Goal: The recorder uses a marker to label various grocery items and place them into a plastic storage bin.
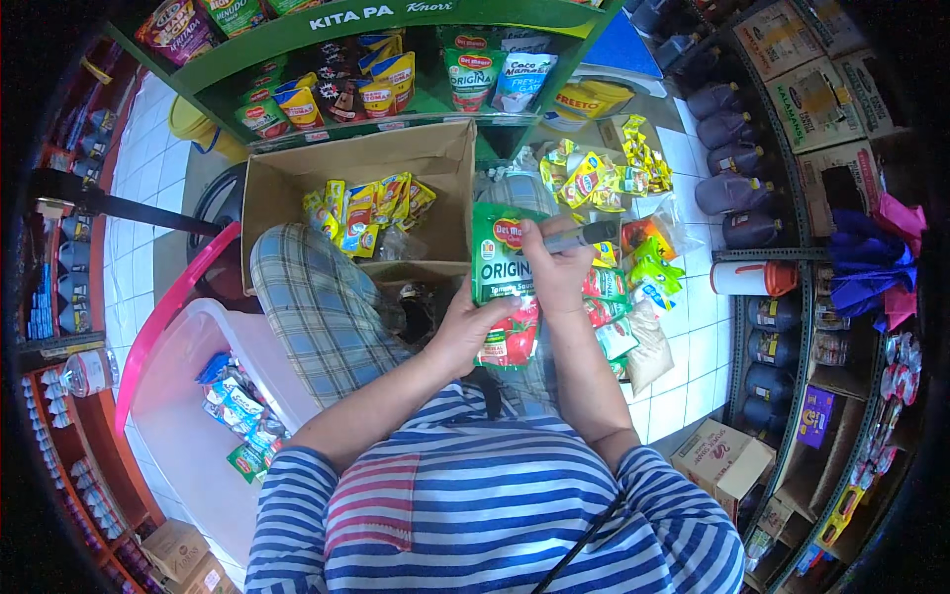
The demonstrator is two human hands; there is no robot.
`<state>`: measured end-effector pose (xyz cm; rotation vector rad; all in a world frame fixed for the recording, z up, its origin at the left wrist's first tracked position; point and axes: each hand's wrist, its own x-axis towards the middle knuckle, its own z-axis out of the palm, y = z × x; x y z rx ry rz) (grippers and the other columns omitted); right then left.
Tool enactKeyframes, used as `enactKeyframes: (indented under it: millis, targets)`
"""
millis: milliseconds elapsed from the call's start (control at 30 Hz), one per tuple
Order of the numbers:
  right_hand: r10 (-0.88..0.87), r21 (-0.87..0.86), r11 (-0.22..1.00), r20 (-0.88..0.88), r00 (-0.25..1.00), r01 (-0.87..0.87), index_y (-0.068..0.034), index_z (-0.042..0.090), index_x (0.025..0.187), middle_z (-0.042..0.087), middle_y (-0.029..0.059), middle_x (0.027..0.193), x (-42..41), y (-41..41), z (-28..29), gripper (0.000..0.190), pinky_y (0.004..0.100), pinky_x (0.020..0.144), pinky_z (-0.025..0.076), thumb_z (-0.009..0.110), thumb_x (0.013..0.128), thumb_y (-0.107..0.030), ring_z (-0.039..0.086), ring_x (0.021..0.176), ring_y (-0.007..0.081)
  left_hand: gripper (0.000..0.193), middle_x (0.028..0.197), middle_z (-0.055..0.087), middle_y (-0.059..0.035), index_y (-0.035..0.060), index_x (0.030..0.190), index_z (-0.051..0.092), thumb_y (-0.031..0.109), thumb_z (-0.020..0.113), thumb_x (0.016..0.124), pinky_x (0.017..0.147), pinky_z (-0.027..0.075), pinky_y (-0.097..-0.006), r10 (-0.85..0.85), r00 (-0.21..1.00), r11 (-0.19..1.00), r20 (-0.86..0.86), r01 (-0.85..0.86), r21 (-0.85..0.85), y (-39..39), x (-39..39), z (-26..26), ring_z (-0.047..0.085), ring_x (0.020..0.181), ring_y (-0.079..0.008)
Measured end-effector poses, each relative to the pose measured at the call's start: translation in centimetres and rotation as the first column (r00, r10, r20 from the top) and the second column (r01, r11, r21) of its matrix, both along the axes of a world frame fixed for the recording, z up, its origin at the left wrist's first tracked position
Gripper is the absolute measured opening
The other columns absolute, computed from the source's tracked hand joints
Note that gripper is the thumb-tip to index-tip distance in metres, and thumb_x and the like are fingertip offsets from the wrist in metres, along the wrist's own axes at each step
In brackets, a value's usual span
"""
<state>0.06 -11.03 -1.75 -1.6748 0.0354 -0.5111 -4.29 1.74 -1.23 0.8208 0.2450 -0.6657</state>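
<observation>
A green and red Del Monte tomato sauce pouch (499, 260) is held upright before my chest. My left hand (469, 323) grips its lower left side, the thumb across the front. My right hand (558, 267) is at its upper right edge, closed around a marker pen (582, 236) that points up and right, with the thumb on the pouch. Left of the pouch, a cardboard box (360, 152) holds yellow sachets (364, 215). To the right, more tomato sauce pouches (605, 297) and yellow packets (586, 178) lie in a pile by my knee.
A green display rack (356, 130) with pouches stands ahead. At the left is a translucent plastic bin (171, 416) with a pink rim, holding several packets. Metal shelves (801, 319) with bottles and cartons line the right side. A cardboard carton (720, 460) sits on the tiled floor.
</observation>
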Motion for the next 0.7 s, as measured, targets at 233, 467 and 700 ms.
enactKeyframes:
  millis: [233,467,700]
  targets:
    - [-0.023,0.037,0.999,-0.062,0.998,0.025,-0.005,0.047,0.062,0.049,-0.0012,0.061,-0.1,0.12,-0.04,0.019,0.0199,0.05,0.034,0.062,0.075,-0.001,0.042,0.055,0.0045,0.039,0.099,0.055,-0.0037,0.0072,0.113,0.042,0.005,0.057,0.077,0.078,0.045,-0.028,0.01,0.999,1.0,0.037,-0.01,-0.004,-0.07,-0.12,0.0,0.055,0.089,-0.0124]
    - [-0.073,0.034,0.997,0.002,0.997,0.073,-0.007,0.043,0.058,0.04,-0.0057,0.053,0.11,0.5,0.53,0.026,0.0201,0.042,0.026,0.063,0.074,-0.004,0.033,0.049,0.0024,0.039,0.098,0.055,-0.0035,0.007,0.112,0.042,0.005,0.058,0.077,0.078,0.045,-0.0279,0.005,1.0,1.0,0.019,-0.005,0.003,-0.07,-0.09,-0.13,0.054,0.089,-0.0121]
    - [-0.047,-0.005,0.999,-0.017,0.999,0.047,-0.007,0.042,0.058,0.038,-0.0059,0.053,0.0,0.3,0.58,0.027,0.0212,0.042,0.025,0.063,0.075,-0.005,0.032,0.049,0.0027,0.038,0.098,0.056,-0.0039,0.0067,0.111,0.043,0.004,0.058,0.076,0.077,0.045,-0.028,0.007,1.0,1.0,0.022,-0.008,0.005,-0.1,-0.07,-0.27,0.055,0.088,-0.0121]
